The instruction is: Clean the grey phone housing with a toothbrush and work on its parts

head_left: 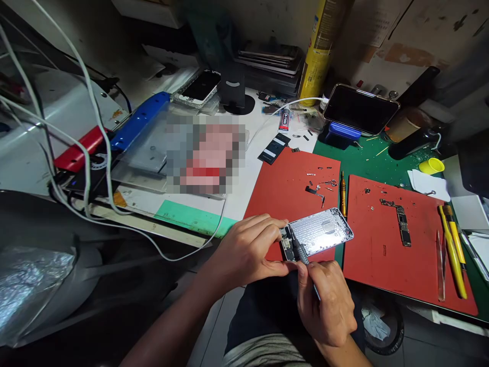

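Observation:
My left hand (252,250) grips the lower end of an opened phone housing (315,232), thumb on the near edge and fingers on the far edge. The housing is silver inside, with dark parts at the end by my left hand. Wrapped round a slim screwdriver-like tool (301,252) is my right hand (328,300); the tool has a grey knurled shaft, and its thin tip lies over the dark parts inside the housing. Whether the tip touches a screw is too small to see. Beyond the housing, small loose phone parts (315,193) lie on a red mat (282,188).
On the right red mat (374,265) lie a logic board (403,224), tweezers (441,265) and yellow-handled tools (453,255). A gold screwdriver (343,193) rests between the mats. A propped phone (361,109) stands behind. White cables (89,153) hang at left.

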